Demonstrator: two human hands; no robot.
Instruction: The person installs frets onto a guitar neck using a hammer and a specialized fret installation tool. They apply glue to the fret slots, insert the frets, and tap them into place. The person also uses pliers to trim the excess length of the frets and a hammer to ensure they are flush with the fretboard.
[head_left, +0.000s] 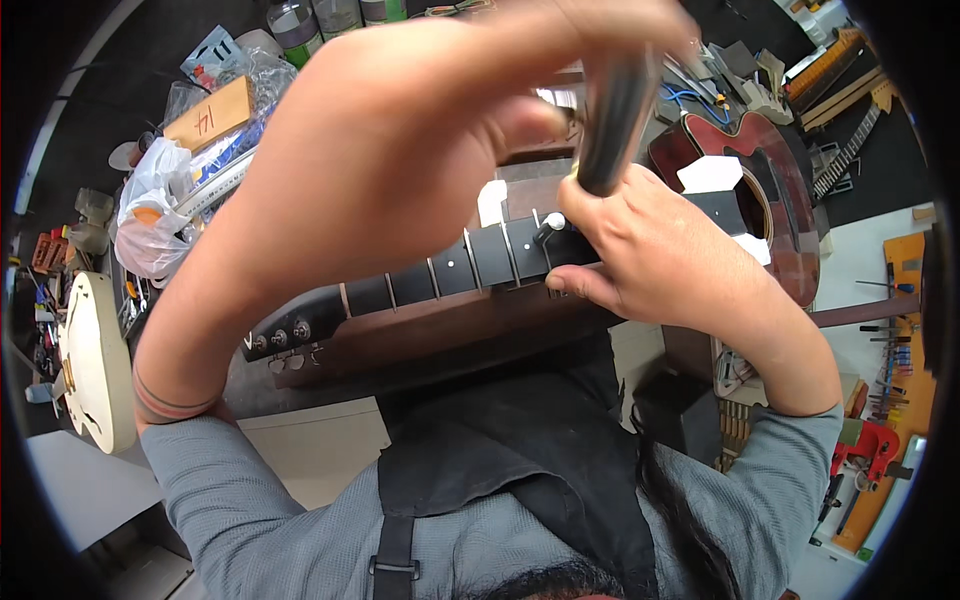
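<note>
A maroon acoustic guitar (790,200) lies across the bench, its body at the right. Its dark fretboard (450,266) runs left to the headstock (290,332). My left hand (400,130) is raised over the neck, blurred, its fingers curled round a tool with a thick black handle (612,130); the tool's working end is hidden. My right hand (655,245) rests across the fretboard, thumb on the near side. Between its thumb and forefinger is a small black piece with a round pale tip (554,221), partly covered by the fingers.
Pale sheets (712,174) lie on the guitar by the soundhole. Plastic bags (155,215), a wooden block (212,112) and bottles (295,35) crowd the far left. A cream guitar body (95,365) stands left. Tools hang on an orange board (905,260) at right, near a red clamp (870,450).
</note>
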